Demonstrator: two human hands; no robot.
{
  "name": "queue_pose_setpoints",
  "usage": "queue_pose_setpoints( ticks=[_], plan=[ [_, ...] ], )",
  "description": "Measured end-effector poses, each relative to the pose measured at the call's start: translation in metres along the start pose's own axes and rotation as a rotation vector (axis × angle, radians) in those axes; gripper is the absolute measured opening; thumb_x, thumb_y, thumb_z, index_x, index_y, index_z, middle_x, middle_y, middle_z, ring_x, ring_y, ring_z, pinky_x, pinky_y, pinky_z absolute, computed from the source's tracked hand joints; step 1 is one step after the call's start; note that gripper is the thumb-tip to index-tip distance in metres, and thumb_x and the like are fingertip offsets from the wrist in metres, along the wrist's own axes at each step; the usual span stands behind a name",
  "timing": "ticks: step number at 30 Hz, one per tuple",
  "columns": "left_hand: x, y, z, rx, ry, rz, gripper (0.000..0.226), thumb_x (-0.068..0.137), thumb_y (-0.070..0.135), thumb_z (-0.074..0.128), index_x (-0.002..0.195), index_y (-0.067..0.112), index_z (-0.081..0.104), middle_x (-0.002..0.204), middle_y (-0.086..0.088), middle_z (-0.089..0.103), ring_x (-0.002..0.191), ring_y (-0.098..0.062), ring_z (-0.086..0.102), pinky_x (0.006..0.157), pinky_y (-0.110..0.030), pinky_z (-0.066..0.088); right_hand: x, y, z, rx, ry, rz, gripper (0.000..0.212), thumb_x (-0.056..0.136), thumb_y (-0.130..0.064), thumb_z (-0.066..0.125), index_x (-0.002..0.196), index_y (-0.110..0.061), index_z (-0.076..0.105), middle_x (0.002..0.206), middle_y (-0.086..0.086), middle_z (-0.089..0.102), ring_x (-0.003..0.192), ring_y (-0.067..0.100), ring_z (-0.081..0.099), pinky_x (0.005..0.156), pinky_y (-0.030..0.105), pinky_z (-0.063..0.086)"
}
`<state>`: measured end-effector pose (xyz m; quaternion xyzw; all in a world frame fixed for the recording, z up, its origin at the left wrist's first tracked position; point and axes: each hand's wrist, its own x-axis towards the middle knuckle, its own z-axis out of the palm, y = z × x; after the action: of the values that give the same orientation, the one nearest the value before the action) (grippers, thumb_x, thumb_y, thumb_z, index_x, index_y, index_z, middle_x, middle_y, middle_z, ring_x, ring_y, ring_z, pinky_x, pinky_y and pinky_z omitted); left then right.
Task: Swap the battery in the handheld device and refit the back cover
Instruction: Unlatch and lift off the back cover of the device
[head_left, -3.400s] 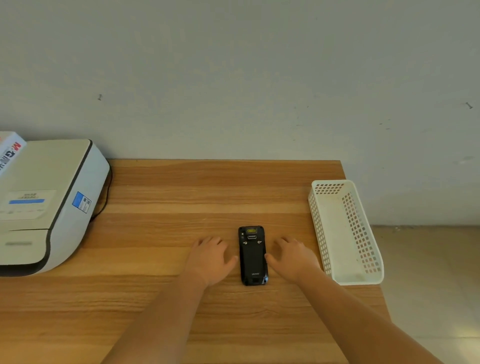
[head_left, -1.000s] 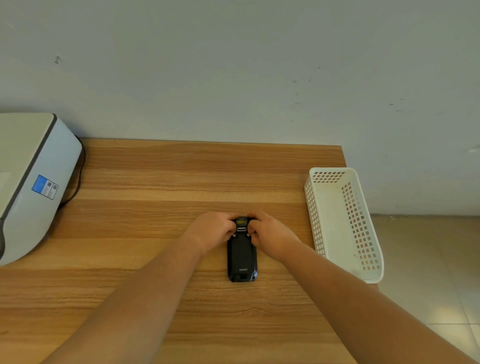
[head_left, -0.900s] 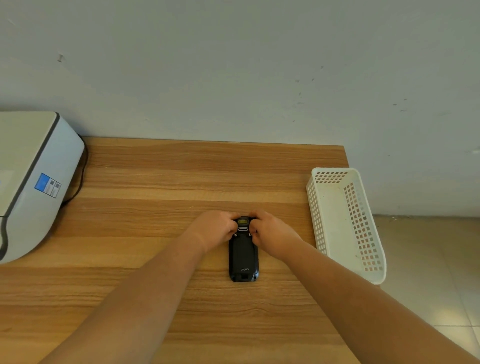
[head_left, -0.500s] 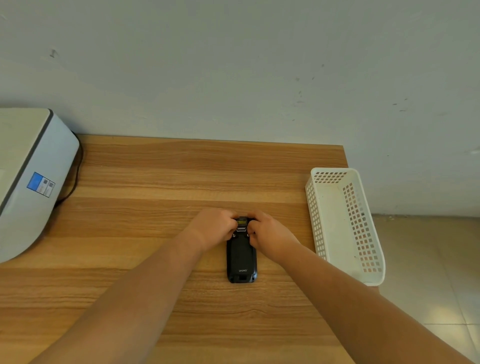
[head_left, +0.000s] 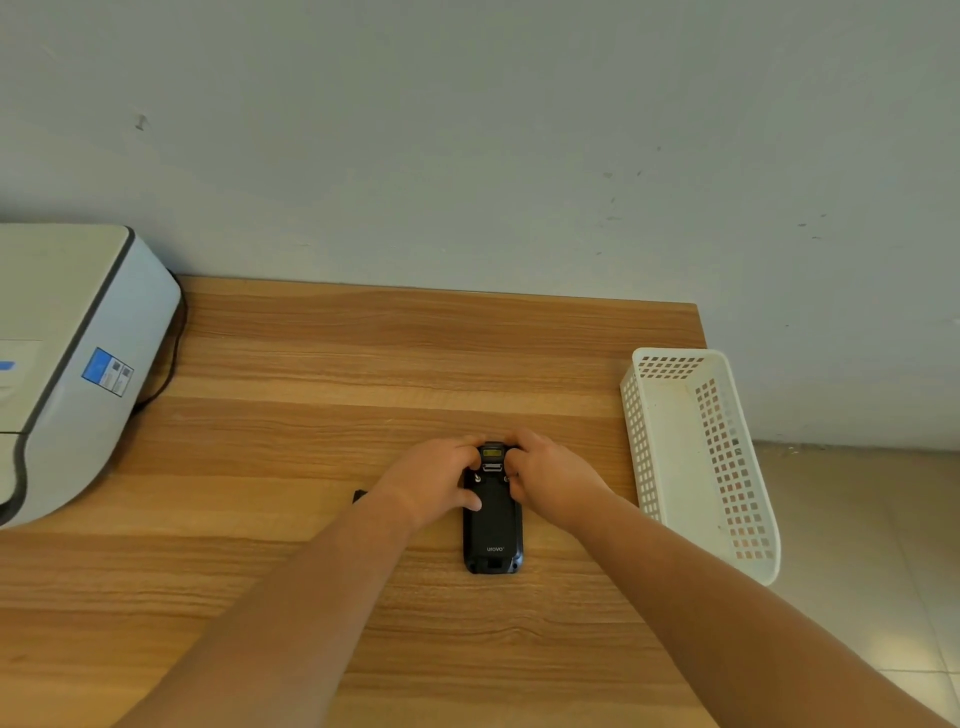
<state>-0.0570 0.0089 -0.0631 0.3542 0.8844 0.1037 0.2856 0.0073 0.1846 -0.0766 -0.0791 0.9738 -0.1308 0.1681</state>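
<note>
A black handheld device (head_left: 492, 525) lies face down on the wooden table (head_left: 322, 364), its back cover on and its scanner window at the far end. My left hand (head_left: 431, 480) grips the device's far left corner, fingers curled over the top and thumb resting on the back cover. My right hand (head_left: 550, 478) holds the far right corner the same way, its fingertips at the small latch there. A small dark thing (head_left: 359, 496) peeks out just left of my left wrist; most of it is hidden.
A white perforated plastic basket (head_left: 727, 519) stands at the table's right edge and overhangs the front corner. A large white printer (head_left: 78, 364) with a black cable fills the left side. A grey wall runs behind the table.
Since 3.4 s ago both hands moved from lying flat beside the device up to its far end and closed on it. In the last second they have barely shifted; the view drifted slightly.
</note>
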Motion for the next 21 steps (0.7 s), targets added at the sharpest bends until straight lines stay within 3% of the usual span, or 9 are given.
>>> queue_pose_setpoints(
  ticks=[6,14,21],
  plan=[
    [0.003,0.001,0.001,0.016,0.001,-0.001,0.052,0.083,0.035,0.072,0.129,0.017,0.056,0.157,0.008,0.030,0.137,-0.016,0.038,0.109,-0.032,0.033,0.004,0.003,-0.001,-0.029,0.017,-0.015,0.025,0.098,-0.022,0.048,0.116,-0.009,0.060,0.118,0.006,0.053,0.102,0.022,0.057,0.079,0.029,0.046],
    [0.003,0.001,0.002,0.007,-0.001,-0.018,0.051,0.083,0.038,0.071,0.129,0.021,0.055,0.156,0.010,0.031,0.134,-0.015,0.041,0.107,-0.034,0.035,-0.001,0.012,-0.011,0.029,-0.037,-0.060,0.022,0.097,-0.024,0.051,0.110,-0.012,0.064,0.129,0.003,0.052,0.098,0.023,0.061,0.083,0.035,0.052],
    [0.003,0.001,0.002,-0.007,-0.006,-0.032,0.048,0.083,0.037,0.072,0.125,0.022,0.056,0.155,0.009,0.034,0.133,-0.016,0.042,0.108,-0.035,0.036,-0.001,0.011,-0.007,-0.010,-0.009,-0.088,0.024,0.098,-0.023,0.049,0.109,-0.009,0.064,0.126,0.007,0.054,0.097,0.025,0.060,0.080,0.036,0.052]
  ],
)
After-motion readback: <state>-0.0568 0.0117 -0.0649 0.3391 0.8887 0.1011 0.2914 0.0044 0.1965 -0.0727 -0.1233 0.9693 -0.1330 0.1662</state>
